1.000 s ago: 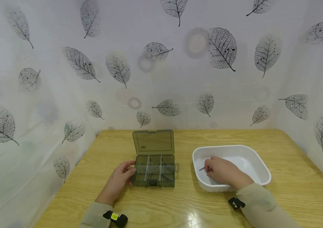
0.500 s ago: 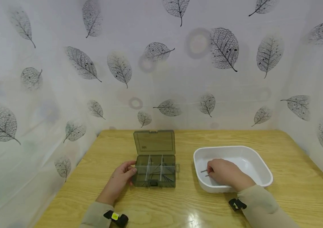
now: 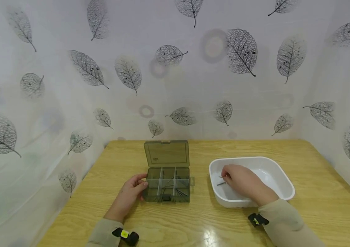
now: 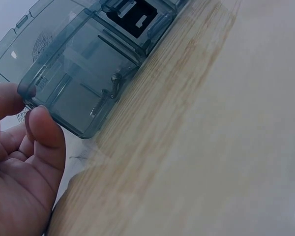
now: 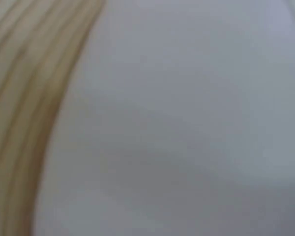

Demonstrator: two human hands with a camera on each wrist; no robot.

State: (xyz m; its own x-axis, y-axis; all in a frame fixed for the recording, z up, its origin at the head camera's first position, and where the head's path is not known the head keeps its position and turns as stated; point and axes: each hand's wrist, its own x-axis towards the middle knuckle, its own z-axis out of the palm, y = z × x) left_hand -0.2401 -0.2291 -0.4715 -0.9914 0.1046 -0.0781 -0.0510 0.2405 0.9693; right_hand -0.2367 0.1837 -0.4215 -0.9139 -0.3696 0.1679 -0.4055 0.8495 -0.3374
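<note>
My left hand (image 3: 129, 195) grips the left side of a smoky, see-through compartment box (image 3: 152, 198), whose lid (image 3: 167, 154) stands raised at the back. In the left wrist view, the thumb (image 4: 45, 129) and a finger are at the box's corner, and screws (image 4: 115, 84) show through its wall. Thin metal screws also lie in the middle and right compartments. Over the left part of a white tray (image 3: 270, 178), my right hand (image 3: 242, 181) has curled fingers and pinches a thin metal piece, apparently a screw (image 3: 220, 177). Another thin piece (image 3: 221, 184) shows just below; its contact is unclear.
Both box and tray stand on a wood-grain table (image 3: 175, 226). A leaf-print sheet (image 3: 202, 85) hangs behind and at both sides. The right wrist view shows only the blurred white tray wall (image 5: 177, 123) and some table.
My right hand has shifted slightly up and back within the tray, and the thin pieces at its fingertips show in different places. The left hand stays on the box.
</note>
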